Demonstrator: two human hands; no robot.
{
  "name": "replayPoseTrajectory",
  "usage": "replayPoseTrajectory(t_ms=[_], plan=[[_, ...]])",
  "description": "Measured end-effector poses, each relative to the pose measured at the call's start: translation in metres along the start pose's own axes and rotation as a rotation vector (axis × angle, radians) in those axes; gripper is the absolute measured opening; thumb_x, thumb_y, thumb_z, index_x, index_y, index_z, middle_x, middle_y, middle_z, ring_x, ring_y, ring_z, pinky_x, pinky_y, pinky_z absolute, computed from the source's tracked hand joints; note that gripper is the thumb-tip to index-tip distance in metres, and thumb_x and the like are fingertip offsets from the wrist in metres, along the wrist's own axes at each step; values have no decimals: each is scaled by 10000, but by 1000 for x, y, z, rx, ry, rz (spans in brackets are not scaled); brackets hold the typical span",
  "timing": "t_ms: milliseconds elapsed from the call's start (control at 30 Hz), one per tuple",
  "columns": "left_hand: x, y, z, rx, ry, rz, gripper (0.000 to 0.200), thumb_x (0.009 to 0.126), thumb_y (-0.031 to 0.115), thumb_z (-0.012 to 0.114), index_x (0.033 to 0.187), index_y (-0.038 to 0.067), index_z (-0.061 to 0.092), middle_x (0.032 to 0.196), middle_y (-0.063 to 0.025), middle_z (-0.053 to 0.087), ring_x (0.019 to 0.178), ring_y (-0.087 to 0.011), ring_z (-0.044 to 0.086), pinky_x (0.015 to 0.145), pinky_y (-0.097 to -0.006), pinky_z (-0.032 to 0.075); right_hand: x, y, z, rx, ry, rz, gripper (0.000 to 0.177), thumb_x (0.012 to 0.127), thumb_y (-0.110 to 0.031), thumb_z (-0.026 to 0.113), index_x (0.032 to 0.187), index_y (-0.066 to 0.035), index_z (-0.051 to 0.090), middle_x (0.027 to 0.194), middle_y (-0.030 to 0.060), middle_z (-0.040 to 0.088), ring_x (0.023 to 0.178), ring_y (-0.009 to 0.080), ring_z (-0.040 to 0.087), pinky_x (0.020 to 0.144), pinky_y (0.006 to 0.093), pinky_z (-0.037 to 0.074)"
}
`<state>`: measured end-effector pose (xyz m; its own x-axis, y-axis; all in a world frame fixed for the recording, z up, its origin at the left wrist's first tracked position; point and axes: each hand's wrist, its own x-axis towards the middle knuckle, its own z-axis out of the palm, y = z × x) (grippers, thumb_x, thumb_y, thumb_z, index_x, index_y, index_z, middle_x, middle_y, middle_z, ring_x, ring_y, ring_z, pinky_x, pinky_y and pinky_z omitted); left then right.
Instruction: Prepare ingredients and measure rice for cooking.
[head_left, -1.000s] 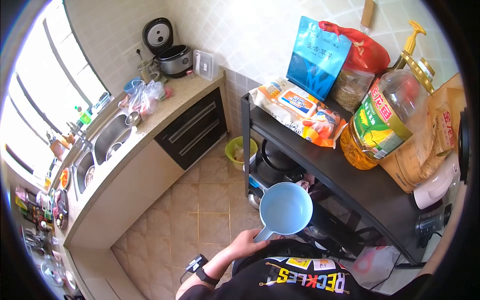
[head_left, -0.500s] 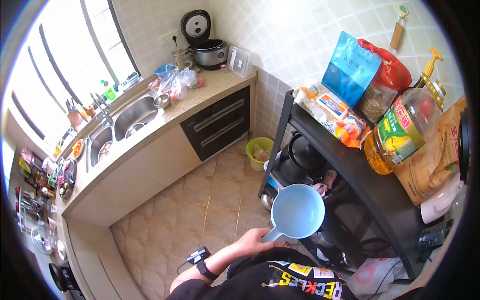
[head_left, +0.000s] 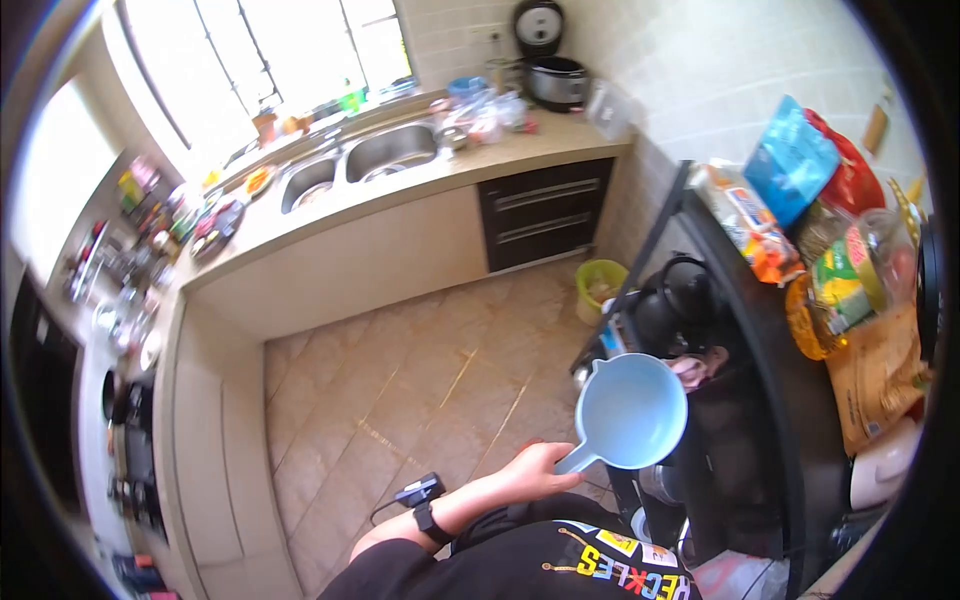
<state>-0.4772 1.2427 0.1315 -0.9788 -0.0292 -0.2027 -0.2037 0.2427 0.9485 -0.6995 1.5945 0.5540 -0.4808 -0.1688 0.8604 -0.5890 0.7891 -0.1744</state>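
My left hand (head_left: 540,471) is closed around the short handle of a light blue plastic water ladle (head_left: 632,410). The ladle's round bowl faces up toward me, with its pouring lip on the far left side. It is held in front of the dark shelf rack (head_left: 745,300), above the floor. A black band and a small black device sit on my left wrist. My right hand is out of view.
A counter with a double sink (head_left: 390,152) runs along the window. The rice cooker (head_left: 553,82) stands with its lid up. A green bin (head_left: 601,290) sits beside the rack. On the rack top are an oil bottle (head_left: 838,290) and several bags.
The view has swung to the left, so the counter and rack appear shifted right. The ladle stays in my left hand and sits slightly farther right in view.
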Motion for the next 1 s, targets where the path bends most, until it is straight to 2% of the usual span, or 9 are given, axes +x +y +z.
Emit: replayPoseTrajectory(t_ms=[67, 133, 200, 267, 333, 500, 733, 833, 1000], plan=[[-22, 3, 10, -41, 55, -72, 293, 785, 258, 626, 916, -3, 605, 792, -155, 630, 778, -255, 621, 718, -353, 467, -62, -54, 27, 96, -248, 64, 110, 868, -81, 594, 936, 2, 616, 796, 70, 611, 677, 144, 558, 622, 259, 469], [-46, 3, 15, -3, 85, -36, 296, 792, 257, 624, 923, -8, 601, 791, -143, 630, 772, -239, 616, 705, -354, 464, -110, -85, 52, 92, -559, -333, 191, 870, -71, 590, 1057, -46, 620, 801, 82, 620, 723, 186, 589, 685, 257, 485], [-77, 8, 13, -11, 125, -72, 300, 794, 260, 629, 922, -10, 601, 784, -141, 628, 769, -231, 614, 701, -354, 463, -168, -106, 96, 388, -481, 41, 33, 826, -59, 591, 843, -32, 597, 842, 101, 576, 791, 219, 562, 725, 332, 453], [-105, 0, 12, -43, 201, -31, 317, 800, 277, 629, 922, -15, 601, 797, -150, 631, 783, -231, 617, 707, -347, 462, -199, -178, 105, 460, -604, -415, 97, 733, 47, 608, 794, -5, 552, 768, 126, 524, 752, 265, 541, 676, 339, 429], [-136, -13, 9, -65, 244, -69, 336, 806, 294, 626, 931, -17, 598, 814, -162, 632, 802, -241, 620, 717, -344, 462, -229, -226, 124, 639, -722, -517, 189, 616, 25, 699, 745, -18, 568, 727, 133, 547, 718, 316, 550, 642, 395, 434], [-230, -46, -28, -56, 441, -125, 367, 816, 315, 626, 955, -22, 588, 840, -170, 627, 815, -244, 612, 723, -353, 458, -322, -351, 167, 960, -852, -783, 178, 649, -96, 712, 664, -51, 541, 680, 102, 544, 731, 293, 542, 682, 405, 428], [-403, -108, -97, -132, 784, -271, 322, 821, 317, 630, 927, 15, 605, 810, -114, 620, 755, -175, 580, 676, -323, 448, -428, -562, 190, 1267, -948, -890, 98, 702, -56, 648, 794, -76, 622, 775, 88, 602, 888, 268, 586, 886, 396, 424], [-469, -136, -120, -170, 1007, -412, 336, 793, 327, 660, 903, 12, 621, 790, -108, 623, 727, -173, 588, 649, -323, 457, -464, -647, 181, 1318, -1050, -981, 70, 733, -83, 655, 796, -108, 639, 788, 44, 613, 900, 212, 596, 961, 463, 347], [-549, -156, -161, -170, 1228, -524, 311, 780, 299, 663, 821, 0, 586, 692, -129, 603, 633, -189, 579, 600, -346, 455, -488, -775, 177, 1414, -1061, -1105, 64, 729, -88, 660, 787, -108, 641, 803, 50, 617, 891, 211, 599, 961, 427, 344]])
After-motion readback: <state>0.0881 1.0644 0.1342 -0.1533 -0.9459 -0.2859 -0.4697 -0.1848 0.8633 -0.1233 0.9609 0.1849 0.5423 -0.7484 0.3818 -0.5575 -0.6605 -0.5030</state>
